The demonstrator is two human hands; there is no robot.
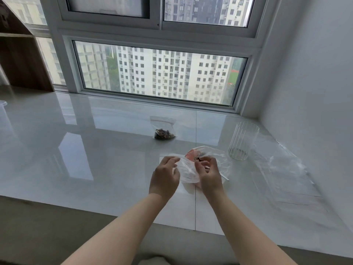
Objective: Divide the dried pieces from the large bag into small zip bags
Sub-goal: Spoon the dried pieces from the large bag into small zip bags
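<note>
Both hands work over a clear small zip bag [186, 172] held just above the glossy white sill. My left hand [165, 175] pinches its left edge. My right hand [209, 174] grips its right side, with a few dark dried pieces at the fingertips. Under and behind the hands lies the large bag [215, 153], clear plastic with a pink patch showing through. Farther back, a small zip bag [164, 129] lies flat with dark dried pieces in its bottom.
A ribbed clear glass [242, 143] stands right of the hands. A stack of empty clear bags [282, 169] lies along the right wall. The white sill [76, 150] stretches left; its front edge is near my forearms. A window runs behind.
</note>
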